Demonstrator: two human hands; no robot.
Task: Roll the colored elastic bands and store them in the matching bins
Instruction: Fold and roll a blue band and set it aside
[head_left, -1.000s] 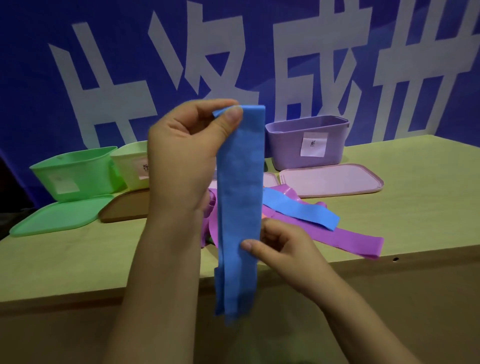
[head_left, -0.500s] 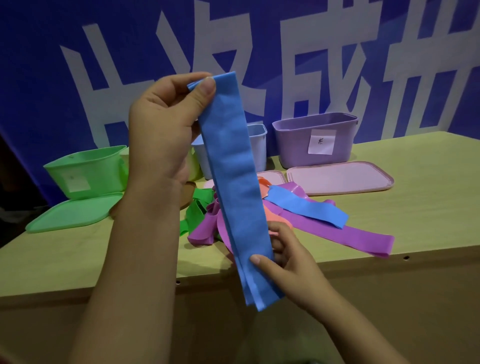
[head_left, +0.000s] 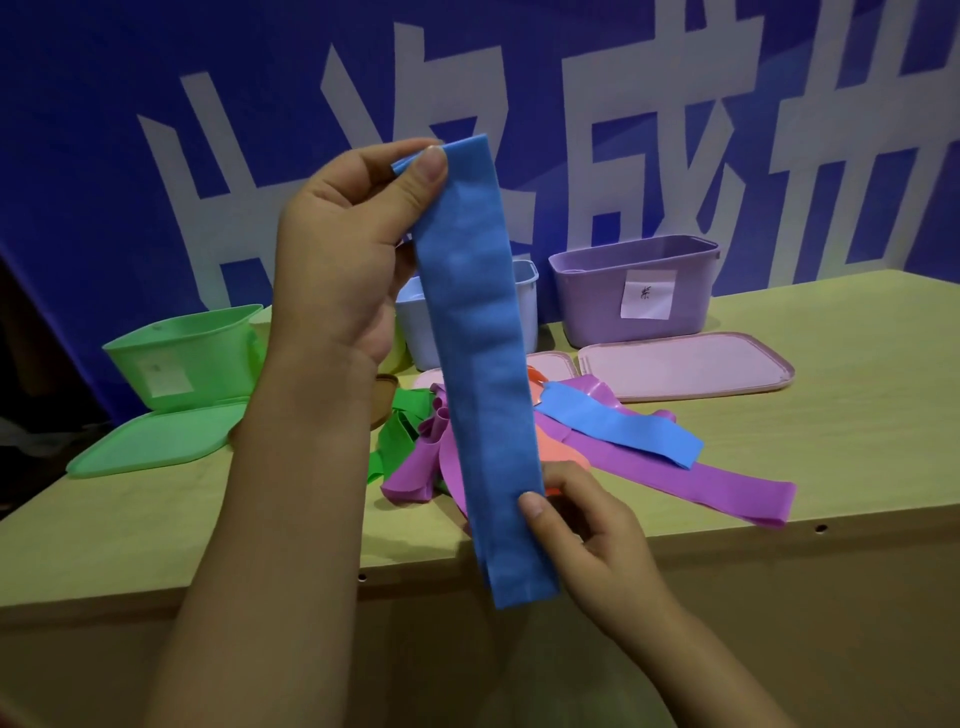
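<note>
A long blue elastic band (head_left: 480, 364) hangs flat and upright in front of me. My left hand (head_left: 348, 249) pinches its top end between thumb and fingers. My right hand (head_left: 587, 525) pinches its right edge near the bottom. Behind it on the table lies a pile of bands: a second blue band (head_left: 618, 423), a long purple band (head_left: 727, 483), a green band (head_left: 397, 434) and an orange band (head_left: 553, 447). At the back stand a green bin (head_left: 182, 353), a pale blue bin (head_left: 524, 306) partly hidden by the band, and a purple bin (head_left: 597, 296) with a white label.
A green lid (head_left: 150, 441) lies in front of the green bin, and a pink lid (head_left: 685, 364) in front of the purple bin. A smaller pink lid (head_left: 553, 361) lies beside it. The wooden table (head_left: 857, 415) ends at a front edge just below my hands. A blue banner hangs behind.
The held band has tilted from vertical, its top end moving left and up with my left hand. My right hand has slid lower along the band's edge.
</note>
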